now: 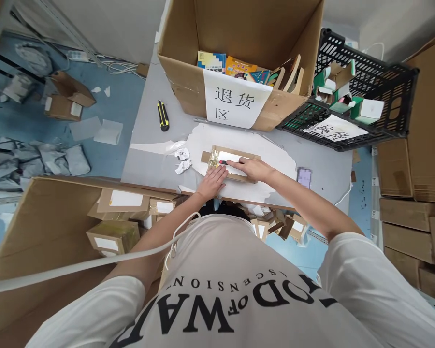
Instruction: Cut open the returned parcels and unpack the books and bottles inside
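A small, flat cardboard box [254, 157] with a white label lies on a white sheet on the table, shiny clear tape over its left end. My left hand [213, 181] rests on the near left part of this box, fingers stretched out and slightly apart. Over the label reaches my right hand [253, 168], its fingers closed around a small red-tipped tool [223, 162]. The tip of the tool is close to the taped end. Most of the tool is hidden under my fingers, so its exact kind does not show.
A yellow-black box cutter [163, 116] and crumpled paper [183, 161] lie left on the table. Behind stand a large carton [181, 89] of books and a black crate [395, 96] with opened boxes. A phone-like object [304, 177] is right. A big carton [18, 232] holds parcels.
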`<state>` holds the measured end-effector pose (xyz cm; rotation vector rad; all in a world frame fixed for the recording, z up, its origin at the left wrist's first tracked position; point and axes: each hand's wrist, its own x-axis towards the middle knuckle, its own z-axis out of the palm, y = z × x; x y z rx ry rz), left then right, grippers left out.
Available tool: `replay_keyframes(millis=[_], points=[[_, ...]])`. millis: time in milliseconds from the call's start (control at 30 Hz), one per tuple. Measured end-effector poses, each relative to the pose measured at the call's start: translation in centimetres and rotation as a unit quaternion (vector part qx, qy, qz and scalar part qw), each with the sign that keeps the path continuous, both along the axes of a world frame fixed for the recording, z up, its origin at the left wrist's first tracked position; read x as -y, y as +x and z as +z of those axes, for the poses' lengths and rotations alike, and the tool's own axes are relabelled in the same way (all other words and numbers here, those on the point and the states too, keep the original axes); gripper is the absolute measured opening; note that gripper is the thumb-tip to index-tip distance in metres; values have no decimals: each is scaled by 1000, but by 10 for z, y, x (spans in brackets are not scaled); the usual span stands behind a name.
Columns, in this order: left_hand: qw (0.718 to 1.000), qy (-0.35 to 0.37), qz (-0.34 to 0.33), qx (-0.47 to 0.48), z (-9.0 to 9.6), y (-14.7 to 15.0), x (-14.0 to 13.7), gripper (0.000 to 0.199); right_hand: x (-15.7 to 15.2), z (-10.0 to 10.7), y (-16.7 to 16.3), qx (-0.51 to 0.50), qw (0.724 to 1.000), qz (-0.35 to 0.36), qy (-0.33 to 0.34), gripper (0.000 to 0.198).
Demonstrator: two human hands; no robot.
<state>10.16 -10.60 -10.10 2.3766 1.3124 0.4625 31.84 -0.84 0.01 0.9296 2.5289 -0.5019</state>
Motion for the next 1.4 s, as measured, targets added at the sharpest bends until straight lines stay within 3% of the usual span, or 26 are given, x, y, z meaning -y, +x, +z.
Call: replay_keyframes(millis=[133, 333, 533, 700, 800, 900, 1000, 1100, 1200, 1300, 1400], points=[[1000, -4, 9, 20, -6, -2, -1, 46, 4, 15, 15, 44, 998, -37, -21, 69], [1000, -11, 21, -5, -4, 3, -4, 52, 22, 43, 88, 129, 987, -94, -36, 70], [998, -34, 35, -28, 4, 10, -10, 54, 39, 47, 115, 100, 981, -161, -36, 62], [999, -17, 30, -28, 3, 9, -10, 57, 66, 56, 147, 52, 975, -215, 8, 57], [999, -2, 30, -32, 3, 8, -8, 58, 89, 29, 163, 21, 934, -347, 77, 57], [999, 5, 23, -45, 6, 7, -6, 55, 108, -35, 154, 40, 869, -485, 92, 60], [999, 7, 0, -54, 14, 8, -5, 55, 119, -100, 132, 51, 822, -562, 84, 60], [998, 15, -23, -52, 19, 4, -1, 54, 126, -138, 117, 44, 796, -599, 77, 60], [999, 9, -26, -41, 16, -17, 2, 53, 132, -149, 113, 38, 789, -606, 90, 59], [996, -13, 87, -32, 6, -60, -5, 63, 131, -142, 110, 21, 782, -608, 134, 60], [970, -67, 221, -76, -5, -109, -31, 110, 125, -130, 103, -42, 786, -593, 168, 64]])
